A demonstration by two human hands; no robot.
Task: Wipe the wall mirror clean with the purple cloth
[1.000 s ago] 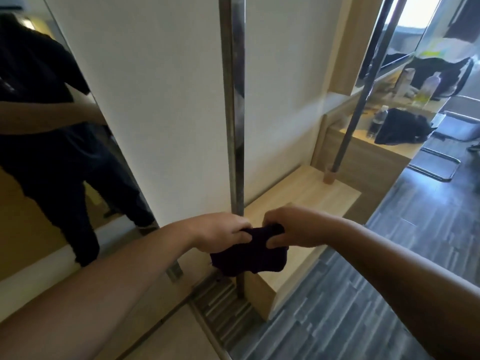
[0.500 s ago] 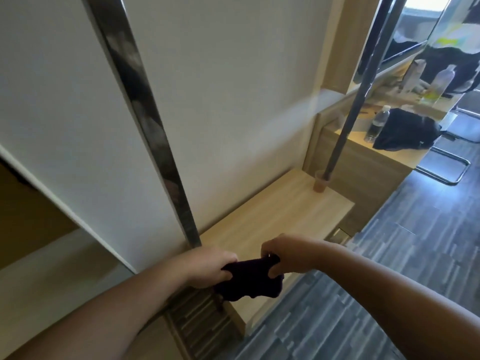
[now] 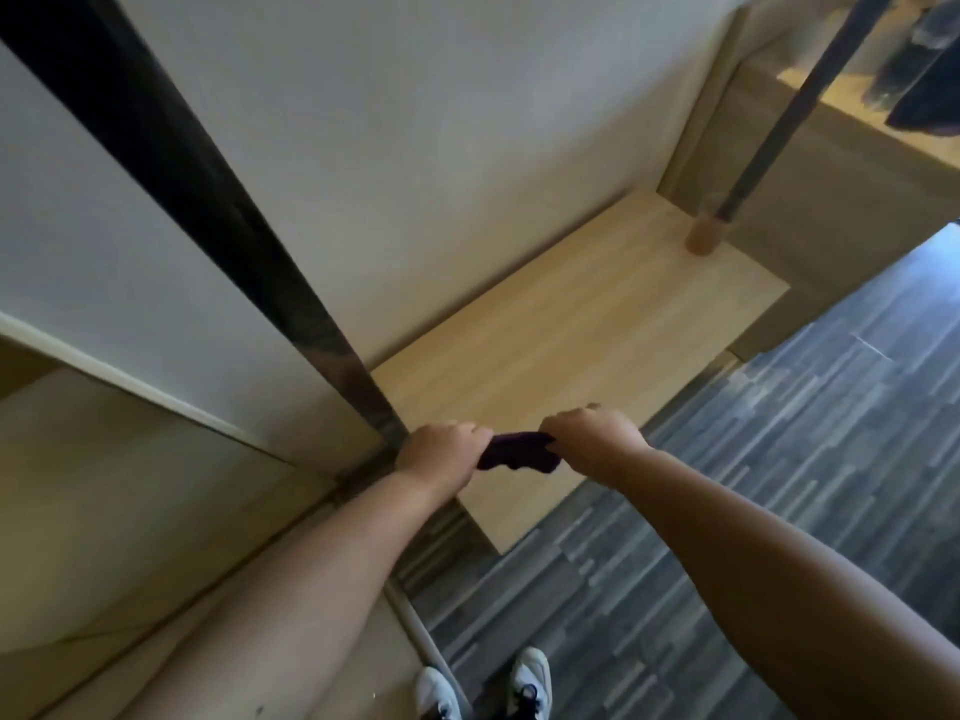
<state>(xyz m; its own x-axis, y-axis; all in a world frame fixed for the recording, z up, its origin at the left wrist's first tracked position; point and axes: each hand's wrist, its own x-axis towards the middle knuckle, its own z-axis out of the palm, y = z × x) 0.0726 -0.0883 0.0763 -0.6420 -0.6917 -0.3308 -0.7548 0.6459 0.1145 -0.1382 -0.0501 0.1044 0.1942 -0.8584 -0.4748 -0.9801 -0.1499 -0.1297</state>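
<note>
Both hands, left hand (image 3: 441,449) and right hand (image 3: 589,441), grip the bunched purple cloth (image 3: 517,452) above the near wooden ledge (image 3: 571,330), right of the mirror (image 3: 130,433).

A low light-wood platform (image 3: 597,345) sits against the off-white wall (image 3: 415,148). A dark pole (image 3: 795,106) rises from a wooden foot (image 3: 704,236) at its far corner. Grey plank floor (image 3: 779,459) lies alongside. Two white shoes (image 3: 532,678) stand at the bottom edge.

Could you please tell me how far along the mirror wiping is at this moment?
Done: no wiping evident. In hand: left hand and right hand both grip the bunched cloth over the shelf. Left: wiping the mirror, which the cloth isn't touching.
</note>
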